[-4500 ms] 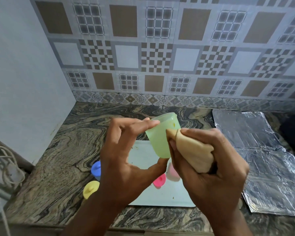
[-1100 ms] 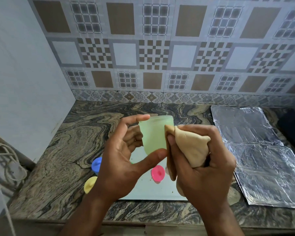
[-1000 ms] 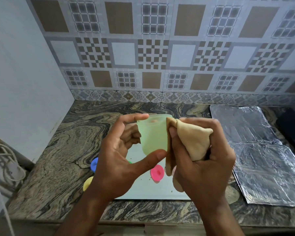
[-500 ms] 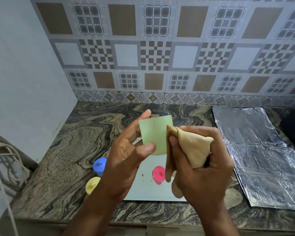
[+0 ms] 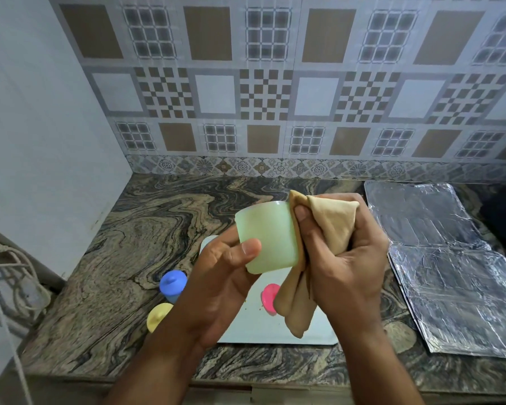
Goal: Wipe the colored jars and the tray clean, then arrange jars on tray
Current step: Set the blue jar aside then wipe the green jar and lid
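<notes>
My left hand (image 5: 216,285) grips a pale green jar (image 5: 268,235) without a lid, held above the counter. My right hand (image 5: 348,258) clutches a bunched tan cloth (image 5: 330,223) pressed against the jar's right side, with a loose end hanging down. Below lies a white tray (image 5: 260,328) with small crumbs on it. A pink jar (image 5: 269,296) stands on the tray, partly hidden by the cloth. A blue jar (image 5: 173,283) and a yellow jar (image 5: 158,315) stand on the counter left of the tray.
The marbled stone counter (image 5: 129,244) meets a plain wall on the left and a tiled wall behind. Crinkled foil sheets (image 5: 444,267) cover the counter at the right. A coiled cord (image 5: 15,276) hangs at the far left.
The green jar has been turned in my left hand while the cloth rubs its side. My left thumb now lies across the jar's front. The tray and the other jars stay put.
</notes>
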{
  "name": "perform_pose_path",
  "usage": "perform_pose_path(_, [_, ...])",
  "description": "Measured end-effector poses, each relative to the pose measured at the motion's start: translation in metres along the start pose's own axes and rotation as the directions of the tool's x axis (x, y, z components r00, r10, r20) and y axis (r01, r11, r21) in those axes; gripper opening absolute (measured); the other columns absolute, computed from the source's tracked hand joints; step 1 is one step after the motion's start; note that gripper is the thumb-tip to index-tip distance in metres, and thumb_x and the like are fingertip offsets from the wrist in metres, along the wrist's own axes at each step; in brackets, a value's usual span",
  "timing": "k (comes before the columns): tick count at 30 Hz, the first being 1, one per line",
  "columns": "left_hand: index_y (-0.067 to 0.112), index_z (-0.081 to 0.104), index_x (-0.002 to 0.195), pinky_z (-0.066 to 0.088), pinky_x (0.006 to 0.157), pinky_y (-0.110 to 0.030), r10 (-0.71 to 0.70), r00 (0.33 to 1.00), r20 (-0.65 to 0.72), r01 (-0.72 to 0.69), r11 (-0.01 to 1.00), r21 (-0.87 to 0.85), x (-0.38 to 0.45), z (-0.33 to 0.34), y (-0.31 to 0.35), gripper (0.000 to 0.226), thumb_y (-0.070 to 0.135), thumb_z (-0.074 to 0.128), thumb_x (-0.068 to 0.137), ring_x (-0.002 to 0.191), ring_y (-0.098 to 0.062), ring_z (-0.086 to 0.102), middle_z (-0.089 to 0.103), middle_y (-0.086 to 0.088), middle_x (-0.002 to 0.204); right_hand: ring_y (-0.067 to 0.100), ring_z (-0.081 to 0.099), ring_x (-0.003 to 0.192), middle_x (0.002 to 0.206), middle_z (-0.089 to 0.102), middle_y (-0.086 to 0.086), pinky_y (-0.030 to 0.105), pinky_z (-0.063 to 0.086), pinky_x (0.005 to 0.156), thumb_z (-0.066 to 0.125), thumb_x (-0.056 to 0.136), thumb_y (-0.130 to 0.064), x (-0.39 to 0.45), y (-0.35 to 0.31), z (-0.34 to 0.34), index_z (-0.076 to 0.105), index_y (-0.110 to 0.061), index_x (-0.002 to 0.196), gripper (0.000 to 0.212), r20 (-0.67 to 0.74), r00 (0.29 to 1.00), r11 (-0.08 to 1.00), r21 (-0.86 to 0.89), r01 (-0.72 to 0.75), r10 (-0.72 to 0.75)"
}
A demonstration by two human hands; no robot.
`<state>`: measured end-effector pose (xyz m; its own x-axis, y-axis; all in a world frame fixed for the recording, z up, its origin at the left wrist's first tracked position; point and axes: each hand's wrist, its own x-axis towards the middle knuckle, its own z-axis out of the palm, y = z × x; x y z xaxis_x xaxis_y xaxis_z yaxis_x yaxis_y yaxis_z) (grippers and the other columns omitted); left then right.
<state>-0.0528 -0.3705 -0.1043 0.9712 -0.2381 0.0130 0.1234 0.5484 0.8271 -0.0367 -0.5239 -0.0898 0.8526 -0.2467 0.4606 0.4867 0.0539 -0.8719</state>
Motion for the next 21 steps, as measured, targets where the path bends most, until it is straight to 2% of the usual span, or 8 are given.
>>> perform_pose_path(3, [0.012, 0.066, 0.137, 0.058, 0.093, -0.03, 0.045, 0.994, -0.098, -0.039, 0.997, 0.065, 0.0, 0.004, -0.001, 0.064, 0.03, 0.084, 0.078, 0.115, -0.025, 0.071, 0.072, -0.017, 0.131, 0.002, 0.057, 0.062, 0.072, 0.066, -0.009, 0.017, 0.047, 0.058, 0.077, 0.088, -0.015, -0.003, 0.004, -0.003, 0.064, -0.007, 0.088, 0.015, -0.038, 0.999, 1.0, -0.021, -0.019, 0.018])
perform_pose_path(6, [0.027, 0.069, 0.133, 0.061, 0.088, -0.035, 0.218, 0.943, -0.252, -0.131, 0.938, 0.321, 0.004, 0.003, -0.001, 0.07, 0.029, 0.09, 0.066, 0.11, -0.028, 0.075, 0.078, -0.011, 0.12, 0.0, 0.063, 0.058, 0.074, 0.072, -0.006, 0.018, 0.05, 0.055, 0.078, 0.089, -0.013, -0.007, 0.001, -0.004, 0.064, -0.006, 0.09, 0.015, -0.037, 0.998, 0.998, -0.042, 0.04, -0.041])
perform_pose_path(9, [0.037, 0.067, 0.133, 0.061, 0.092, -0.042, 0.358, 0.913, -0.194, -0.207, 0.819, 0.535, 0.004, 0.001, 0.0, 0.075, 0.037, 0.094, 0.063, 0.103, -0.026, 0.076, 0.079, -0.006, 0.111, 0.01, 0.068, 0.062, 0.078, 0.073, -0.009, 0.025, 0.053, 0.056, 0.083, 0.09, -0.018, -0.008, 0.003, -0.008, 0.067, -0.013, 0.094, 0.017, 0.04, 0.988, 0.957, -0.245, 0.155, -0.149])
perform_pose_path(12, [0.045, 0.065, 0.136, 0.063, 0.088, -0.04, 0.397, 0.901, -0.174, -0.201, 0.74, 0.642, 0.004, -0.004, 0.003, 0.081, 0.045, 0.094, 0.061, 0.096, -0.024, 0.077, 0.079, -0.003, 0.105, 0.015, 0.071, 0.066, 0.083, 0.073, -0.005, 0.032, 0.055, 0.057, 0.086, 0.085, -0.007, -0.007, 0.005, -0.014, 0.071, -0.014, 0.099, 0.021, 0.171, 0.961, 0.909, -0.321, 0.264, -0.218])
perform_pose_path(15, [0.042, 0.064, 0.139, 0.063, 0.084, -0.038, 0.335, 0.925, -0.178, -0.149, 0.753, 0.641, 0.004, -0.006, 0.007, 0.087, 0.044, 0.094, 0.058, 0.092, -0.018, 0.077, 0.079, -0.006, 0.107, 0.015, 0.069, 0.078, 0.093, 0.073, 0.0, 0.022, 0.052, 0.068, 0.085, 0.084, -0.003, -0.003, 0.003, -0.02, 0.075, -0.004, 0.1, 0.019, 0.335, 0.885, 0.837, -0.335, 0.434, -0.324])
perform_pose_path(17, [0.039, 0.066, 0.138, 0.062, 0.082, -0.036, 0.275, 0.947, -0.167, -0.12, 0.783, 0.61, 0.003, -0.006, 0.009, 0.085, 0.04, 0.094, 0.058, 0.091, -0.015, 0.076, 0.08, -0.004, 0.107, 0.018, 0.067, 0.076, 0.092, 0.072, 0.002, 0.024, 0.051, 0.067, 0.084, 0.086, -0.005, 0.0, 0.0, -0.021, 0.077, -0.003, 0.099, 0.015, 0.4, 0.849, 0.812, -0.327, 0.483, -0.344])
perform_pose_path(19, [0.038, 0.069, 0.134, 0.062, 0.082, -0.034, 0.246, 0.957, -0.156, -0.114, 0.809, 0.576, 0.002, -0.006, 0.011, 0.079, 0.035, 0.093, 0.06, 0.092, -0.017, 0.075, 0.081, -0.004, 0.106, 0.018, 0.067, 0.077, 0.09, 0.071, 0.003, 0.025, 0.052, 0.067, 0.086, 0.085, -0.004, 0.003, -0.001, -0.022, 0.077, -0.003, 0.099, 0.017, 0.409, 0.848, 0.812, -0.33, 0.481, -0.336])
perform_pose_path(21, [0.033, 0.071, 0.132, 0.062, 0.086, -0.04, 0.195, 0.966, -0.17, -0.095, 0.879, 0.468, 0.002, -0.006, 0.012, 0.073, 0.03, 0.092, 0.062, 0.099, -0.025, 0.075, 0.08, -0.009, 0.111, 0.016, 0.07, 0.081, 0.091, 0.073, 0.002, 0.026, 0.053, 0.07, 0.087, 0.083, 0.0, 0.005, 0.002, -0.023, 0.076, -0.004, 0.099, 0.02, 0.374, 0.87, 0.817, -0.354, 0.455, -0.322])
